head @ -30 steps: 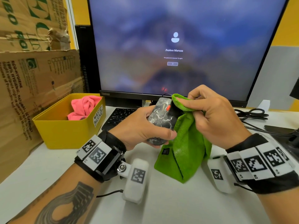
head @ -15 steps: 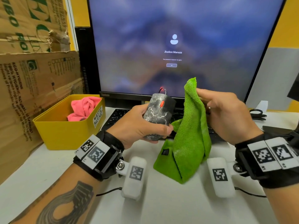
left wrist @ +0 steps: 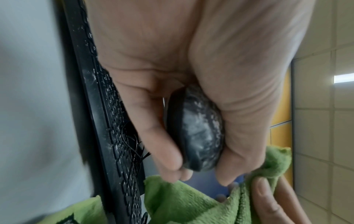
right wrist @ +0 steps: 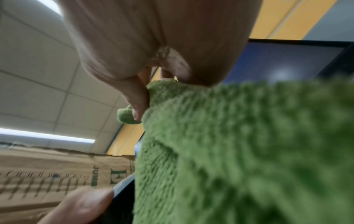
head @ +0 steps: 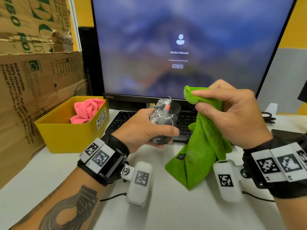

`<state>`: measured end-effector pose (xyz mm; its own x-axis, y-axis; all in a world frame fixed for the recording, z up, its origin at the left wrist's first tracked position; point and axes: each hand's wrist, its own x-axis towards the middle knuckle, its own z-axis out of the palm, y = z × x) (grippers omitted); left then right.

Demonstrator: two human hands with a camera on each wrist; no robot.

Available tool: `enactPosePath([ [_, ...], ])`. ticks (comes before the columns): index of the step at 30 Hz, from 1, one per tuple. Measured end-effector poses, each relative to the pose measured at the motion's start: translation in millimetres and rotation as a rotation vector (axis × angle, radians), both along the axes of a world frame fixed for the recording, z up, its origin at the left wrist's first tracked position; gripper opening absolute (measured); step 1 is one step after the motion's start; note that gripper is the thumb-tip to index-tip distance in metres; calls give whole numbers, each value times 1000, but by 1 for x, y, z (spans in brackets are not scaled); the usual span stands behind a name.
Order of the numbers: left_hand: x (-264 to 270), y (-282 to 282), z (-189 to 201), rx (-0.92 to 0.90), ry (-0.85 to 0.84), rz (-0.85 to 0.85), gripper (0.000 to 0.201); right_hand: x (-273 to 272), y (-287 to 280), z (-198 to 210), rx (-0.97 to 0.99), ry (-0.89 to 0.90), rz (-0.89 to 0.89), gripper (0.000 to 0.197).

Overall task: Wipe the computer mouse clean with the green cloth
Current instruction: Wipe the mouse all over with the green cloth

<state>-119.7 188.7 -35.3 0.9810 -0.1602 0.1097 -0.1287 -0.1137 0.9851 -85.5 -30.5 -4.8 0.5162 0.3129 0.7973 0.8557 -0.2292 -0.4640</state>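
A grey-and-black marbled computer mouse (head: 163,116) with an orange scroll wheel is held above the desk, nose toward the monitor. My left hand (head: 146,130) grips it round its rear, thumb across the near side; the left wrist view shows the mouse (left wrist: 199,133) between thumb and fingers. My right hand (head: 229,113) pinches the top of the green cloth (head: 202,143) just right of the mouse, a small gap between them. The cloth hangs down and its lower end lies on the desk. The green cloth (right wrist: 239,151) fills the right wrist view.
A yellow bin (head: 66,131) labelled waste basket holds a pink cloth (head: 88,110) at left. A black keyboard (head: 123,120) lies under the hands, before the monitor (head: 179,47). Cardboard boxes (head: 33,80) stand far left; cables (head: 269,117) lie at right.
My right hand lifted the cloth off the mouse's nose, swung it right, and now brings its bunched top back near the mouse. The left hand kept hold of the mouse, tilting it slightly.
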Motion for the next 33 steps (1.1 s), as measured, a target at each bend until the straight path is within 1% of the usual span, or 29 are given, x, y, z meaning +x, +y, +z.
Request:
enactPosePath([
  [4, -1, -1, 2, 6, -1, -35, 40, -2, 13, -12, -203, 4, 75, 36],
  [7, -3, -1, 2, -9, -25, -68, 44, 2, 15, -19, -329, 72, 141, 36],
  [9, -5, -2, 2, -5, -36, -75, 46, 7, 12, -20, -325, 109, 136, 39],
  [12, -6, -3, 2, 12, -49, -91, 44, 14, 8, -20, -252, 89, 73, 39],
  [15, -6, -5, 2, 28, -60, -106, 42, 16, 3, -20, -226, 72, 32, 42],
  [18, -6, -4, 2, 9, -53, -71, 43, 8, 8, -20, -241, 86, 121, 40],
  [20, -5, -2, 3, -2, -54, -39, 49, 4, 15, -21, -277, 101, 185, 39],
  [22, -4, -2, 2, 3, -56, -29, 58, 5, 16, -22, -298, 114, 197, 40],
  [24, -5, -3, 2, 12, -54, -41, 60, 10, 12, -22, -263, 113, 149, 44],
  [28, -6, -6, 1, 38, -54, -66, 50, 19, 1, -22, -194, 73, 12, 51],
  [30, -5, -5, 1, 34, -57, -61, 52, 17, 3, -23, -208, 72, 40, 46],
  [33, -4, -3, 2, 24, -62, -51, 54, 9, 13, -24, -254, 99, 151, 40],
])
